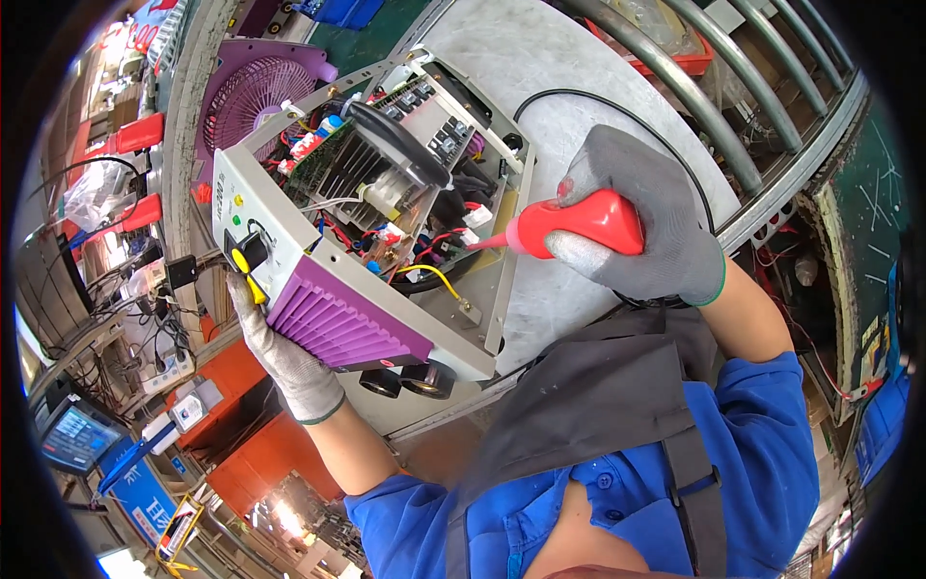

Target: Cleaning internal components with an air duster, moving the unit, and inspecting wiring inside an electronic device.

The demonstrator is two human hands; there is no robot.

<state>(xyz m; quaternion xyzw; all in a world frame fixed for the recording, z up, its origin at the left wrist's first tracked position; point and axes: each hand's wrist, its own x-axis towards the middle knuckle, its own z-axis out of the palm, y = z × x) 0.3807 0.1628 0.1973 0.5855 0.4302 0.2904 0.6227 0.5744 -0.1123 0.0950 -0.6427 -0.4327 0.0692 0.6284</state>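
Observation:
An open grey metal machine case point(289, 232) with a purple ribbed front grille point(342, 323) stands tilted on a round grey worktable point(550, 68). Its inside shows a black heat sink point(338, 174), circuit boards and red, yellow and black wires. My left hand point(285, 357), in a grey glove, grips the case's front panel from below, by the grille. My right hand point(641, 217), also gloved, is closed around a red squeeze bottle point(579, 224). The bottle's thin nozzle points left into the case's wiring near a white connector point(476, 218).
A purple fan point(256, 96) lies behind the case. A black cable point(617, 111) curves over the table. Curved metal rails point(714, 106) ring the table's right side, with a red bin point(690, 60) beyond. Red boxes, cables and a small screen point(72, 439) crowd the left.

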